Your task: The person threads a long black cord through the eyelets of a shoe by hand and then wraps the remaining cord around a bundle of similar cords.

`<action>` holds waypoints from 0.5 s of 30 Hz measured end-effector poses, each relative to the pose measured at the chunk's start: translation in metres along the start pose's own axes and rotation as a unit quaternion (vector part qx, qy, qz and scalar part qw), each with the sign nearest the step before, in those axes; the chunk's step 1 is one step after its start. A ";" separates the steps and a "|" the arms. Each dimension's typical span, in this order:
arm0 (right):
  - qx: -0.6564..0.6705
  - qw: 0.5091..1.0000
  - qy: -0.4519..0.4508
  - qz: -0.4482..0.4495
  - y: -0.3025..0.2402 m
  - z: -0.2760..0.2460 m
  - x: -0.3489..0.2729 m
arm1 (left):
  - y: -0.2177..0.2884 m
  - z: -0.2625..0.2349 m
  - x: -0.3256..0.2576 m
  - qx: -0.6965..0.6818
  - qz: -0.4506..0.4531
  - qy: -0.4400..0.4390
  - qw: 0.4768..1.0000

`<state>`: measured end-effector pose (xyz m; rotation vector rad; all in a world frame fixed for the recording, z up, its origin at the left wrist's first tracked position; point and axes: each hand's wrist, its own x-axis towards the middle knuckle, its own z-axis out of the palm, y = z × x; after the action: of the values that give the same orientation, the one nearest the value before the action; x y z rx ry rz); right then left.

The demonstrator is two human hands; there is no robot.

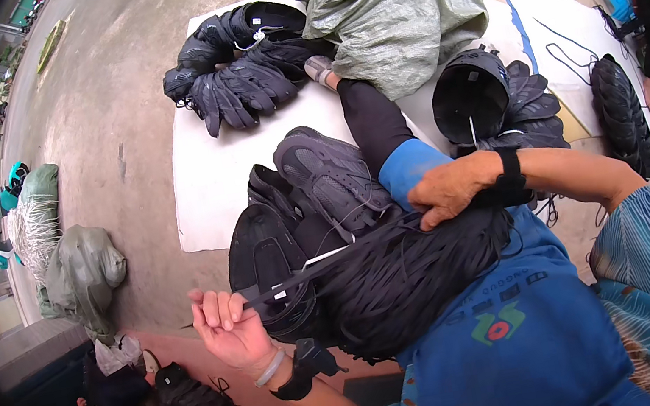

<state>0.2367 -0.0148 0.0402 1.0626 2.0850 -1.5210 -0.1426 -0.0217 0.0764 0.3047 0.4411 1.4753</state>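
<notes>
Tautly, a flat black lace (366, 242) stretches above a stringy black bundle (424, 281) before my blue apron (534, 374), the fingers of my left hand (235, 332) and right hand (459, 183) clamped on it; just beyond lies a dark grey shoe upper (327, 175), then a white sheet (207, 192).

From my distant station I'm counting one left hand (230, 331), one right hand (456, 188), two black wrist straps (308, 369), one black strip (326, 263), one blue apron (530, 349), one large woven sack (390, 3) at one o'clock, and three outlying stacks of black shoe uppers (255, 90), at eleven, two and three.
</notes>
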 end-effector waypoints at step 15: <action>0.185 0.944 0.273 -0.013 0.035 -0.043 0.016 | -0.030 -0.019 -0.006 0.261 -0.004 0.191 0.946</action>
<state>0.2585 0.0360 0.0224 1.7715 2.1951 -1.8377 -0.1249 -0.0313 0.0468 0.4327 1.1532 1.3919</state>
